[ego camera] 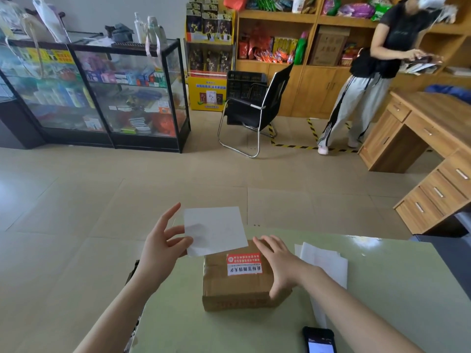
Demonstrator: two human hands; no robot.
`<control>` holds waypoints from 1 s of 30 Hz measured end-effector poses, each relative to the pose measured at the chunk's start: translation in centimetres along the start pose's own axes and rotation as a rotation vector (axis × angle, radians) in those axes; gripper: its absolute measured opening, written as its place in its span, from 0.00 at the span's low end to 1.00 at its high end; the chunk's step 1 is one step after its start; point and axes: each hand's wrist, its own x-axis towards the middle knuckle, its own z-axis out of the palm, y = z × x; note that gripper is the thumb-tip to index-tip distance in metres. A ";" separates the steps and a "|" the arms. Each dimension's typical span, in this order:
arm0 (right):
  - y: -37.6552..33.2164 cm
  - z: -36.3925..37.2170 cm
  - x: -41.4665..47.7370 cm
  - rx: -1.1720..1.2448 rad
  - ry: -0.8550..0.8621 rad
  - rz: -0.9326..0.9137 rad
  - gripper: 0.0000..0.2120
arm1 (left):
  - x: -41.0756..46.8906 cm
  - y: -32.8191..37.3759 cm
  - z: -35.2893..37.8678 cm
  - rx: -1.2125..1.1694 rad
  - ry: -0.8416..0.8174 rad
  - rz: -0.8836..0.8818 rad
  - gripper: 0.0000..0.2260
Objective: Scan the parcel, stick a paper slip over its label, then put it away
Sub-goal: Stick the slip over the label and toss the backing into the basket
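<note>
A dark smartphone point(319, 340) lies nearest; beyond, the right hand point(283, 263) rests flat, unclenched, on the brown cardboard parcel point(237, 284) while the left hand point(163, 247) pinches a white paper slip point(215, 229) just above its far-side label point(243, 264).

I see a pale green table point(382, 289) close to me. A black phone with a lit screen point(319, 340) lies at its near edge, and a stack of white paper sheets point(328, 263) lies farther back on the right. Across the tan tiled floor point(76, 200) stands a black chair with shiny metal legs point(251, 108). To the left are glass display cases with black frames point(102, 93), full of small boxes. Behind the chair are wooden shelves point(293, 42) packed with bright packets. A wooden desk with drawers point(428, 149) stands on the right. A person in a black top and grey trousers point(369, 72) stands near the shelves.
</note>
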 end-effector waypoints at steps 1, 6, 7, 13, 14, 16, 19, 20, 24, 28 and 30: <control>0.0 0.3 -0.4 -0.015 -0.018 -0.017 0.67 | 0.0 -0.1 0.1 0.001 -0.006 0.008 0.33; -0.9 -1.2 -2.0 0.283 0.019 0.108 0.58 | -0.2 -0.4 0.8 0.064 -0.026 0.085 0.34; -1.3 -1.9 -2.2 0.493 0.105 0.164 0.50 | -0.3 -0.4 1.1 0.101 -0.027 0.120 0.35; -3.0 -4.9 -2.9 1.391 0.305 0.351 0.22 | -1.8 0.3 2.8 0.402 -0.049 0.354 0.35; -3.1 -5.1 -3.1 1.436 0.295 0.356 0.22 | -2.1 0.4 2.9 0.462 -0.054 0.400 0.35; -3.1 -5.4 -3.6 1.496 0.282 0.358 0.22 | -2.5 0.4 3.0 0.564 -0.060 0.490 0.37; -2.9 -5.6 -4.1 1.595 0.269 0.368 0.24 | -2.7 0.0 3.1 0.716 -0.073 0.668 0.41; -2.7 -5.6 -4.2 1.622 0.270 0.377 0.25 | -2.7 -0.1 3.1 0.762 -0.081 0.720 0.42; -2.3 -5.6 -4.5 1.660 0.296 0.424 0.26 | -2.7 -0.2 3.2 0.851 -0.115 0.814 0.41; -2.0 -5.4 -4.8 1.683 0.305 0.342 0.07 | -2.4 -0.5 3.3 0.945 -0.103 0.915 0.32; -1.7 -5.5 -4.9 1.626 0.326 0.351 0.05 | -2.2 -1.0 3.1 0.974 -0.117 0.927 0.32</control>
